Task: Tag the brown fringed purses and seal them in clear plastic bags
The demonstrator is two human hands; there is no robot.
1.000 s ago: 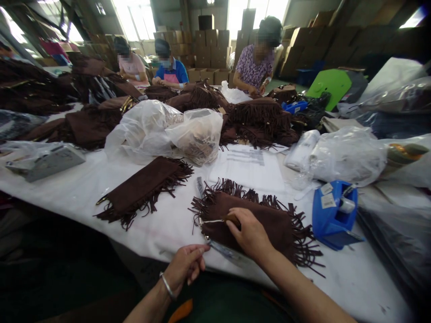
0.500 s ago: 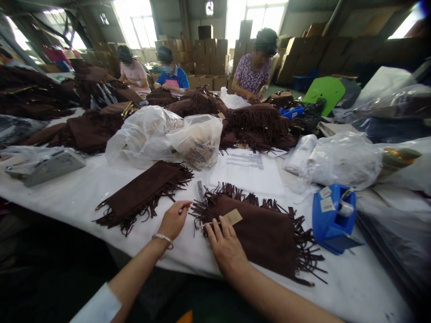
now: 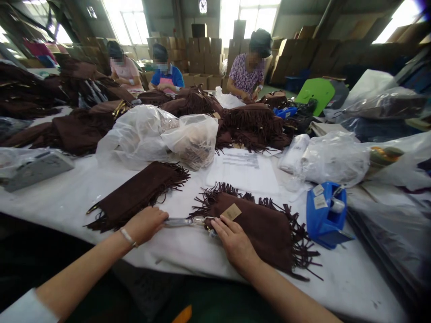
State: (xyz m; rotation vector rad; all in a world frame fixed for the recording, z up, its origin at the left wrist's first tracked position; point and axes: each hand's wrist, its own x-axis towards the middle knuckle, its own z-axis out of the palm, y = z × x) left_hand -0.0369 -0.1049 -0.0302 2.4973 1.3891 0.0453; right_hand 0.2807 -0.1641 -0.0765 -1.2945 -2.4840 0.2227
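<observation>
A brown fringed suede pouch [image 3: 266, 226] lies on the white table [image 3: 188, 244] in front of me, with a small tan paper tag [image 3: 231, 211] on its near left corner. My right hand [image 3: 235, 242] rests on that corner, fingers pressed down at the tag's string. My left hand [image 3: 145, 223] is closed on one end of a thin silvery strip [image 3: 183, 221] that reaches across to the pouch. A second brown fringed pouch [image 3: 136, 194] lies just beyond my left hand.
A blue tape dispenser [image 3: 326, 214] stands right of the pouch. Clear plastic bags [image 3: 158, 134] and a printed sheet [image 3: 243, 170] lie behind. Piles of brown fringed pouches [image 3: 252, 123] cover the far table, where three people work. Cardboard boxes [image 3: 205, 49] stack at the back.
My left hand rose from the table edge to the pouch's left corner and took hold of the silvery strip. My right hand slid to the near corner, uncovering the tag.
</observation>
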